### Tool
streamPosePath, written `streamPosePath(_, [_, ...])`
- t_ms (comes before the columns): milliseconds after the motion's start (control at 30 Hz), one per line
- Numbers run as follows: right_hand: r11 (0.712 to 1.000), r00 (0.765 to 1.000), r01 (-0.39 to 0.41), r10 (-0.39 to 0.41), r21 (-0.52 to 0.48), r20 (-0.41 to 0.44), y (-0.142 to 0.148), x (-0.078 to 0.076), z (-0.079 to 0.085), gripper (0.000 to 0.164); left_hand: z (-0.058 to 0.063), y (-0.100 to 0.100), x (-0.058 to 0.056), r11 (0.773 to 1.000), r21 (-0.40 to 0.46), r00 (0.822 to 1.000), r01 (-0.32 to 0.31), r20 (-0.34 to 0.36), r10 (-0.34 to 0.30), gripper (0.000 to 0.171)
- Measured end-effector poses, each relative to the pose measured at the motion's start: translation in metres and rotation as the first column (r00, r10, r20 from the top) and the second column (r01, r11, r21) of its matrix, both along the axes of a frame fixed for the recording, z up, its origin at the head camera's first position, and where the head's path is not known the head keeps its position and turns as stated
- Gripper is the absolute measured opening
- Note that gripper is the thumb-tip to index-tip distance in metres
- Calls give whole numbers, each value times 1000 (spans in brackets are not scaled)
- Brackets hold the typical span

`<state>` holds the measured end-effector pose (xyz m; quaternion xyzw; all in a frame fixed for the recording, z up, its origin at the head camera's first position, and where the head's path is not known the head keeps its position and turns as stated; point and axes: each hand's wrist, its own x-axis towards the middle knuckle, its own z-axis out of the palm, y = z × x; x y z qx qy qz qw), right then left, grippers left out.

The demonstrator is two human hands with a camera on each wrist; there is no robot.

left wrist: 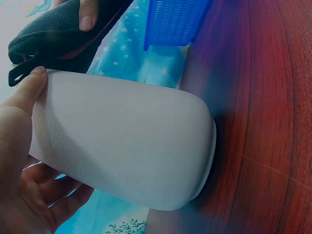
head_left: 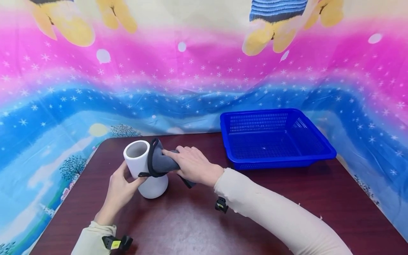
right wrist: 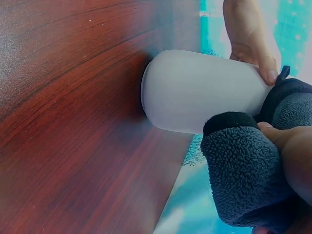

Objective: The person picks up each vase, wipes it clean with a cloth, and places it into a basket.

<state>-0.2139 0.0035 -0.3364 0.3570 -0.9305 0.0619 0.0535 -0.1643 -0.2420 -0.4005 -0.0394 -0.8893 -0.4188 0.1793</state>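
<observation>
A white vase point(head_left: 153, 186) with a round open mouth stands upright on the dark red-brown table. My left hand point(head_left: 120, 189) grips its upper part, thumb on the near side and fingers round the far side, as the left wrist view also shows. With my right hand point(head_left: 196, 165) I hold a dark grey cloth point(right wrist: 239, 170), fuzzy and black-edged with a small hanging loop, bunched against the vase's right side just below the rim. Part of the cloth hangs under my right hand. The loop lies by my left thumb point(left wrist: 34, 80).
A blue plastic basket point(head_left: 318, 156) with perforated walls stands at the table's back right. Behind the table point(head_left: 197, 226) hangs a colourful printed curtain point(head_left: 191, 78) with snowflakes, reaching round both sides. Each wrist wears a small black camera.
</observation>
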Motion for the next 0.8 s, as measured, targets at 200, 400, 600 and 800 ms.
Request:
streamPosePath(200, [1000,1000,-1,1,-7,0,0,-1,-3,68,0,1,-1,1000,-8,1000,-1,-5,1,65])
streamPosePath(400, [1000,1000,6,-5,-4,14,0,-1,-6,67,-1,2,-2,1000,-10,1000,2,-12,-2,64])
streamPosePath(600, [1000,1000,2,-1,-9,29,-1,-2,-9,67,-2,1,-2,1000,-5,1000,-2,-9,2,66])
streamPosePath(800, [1000,1000,0,1,-21,32,-3,-2,-13,67,-3,-1,-2,1000,-14,1000,-11,-11,11,67])
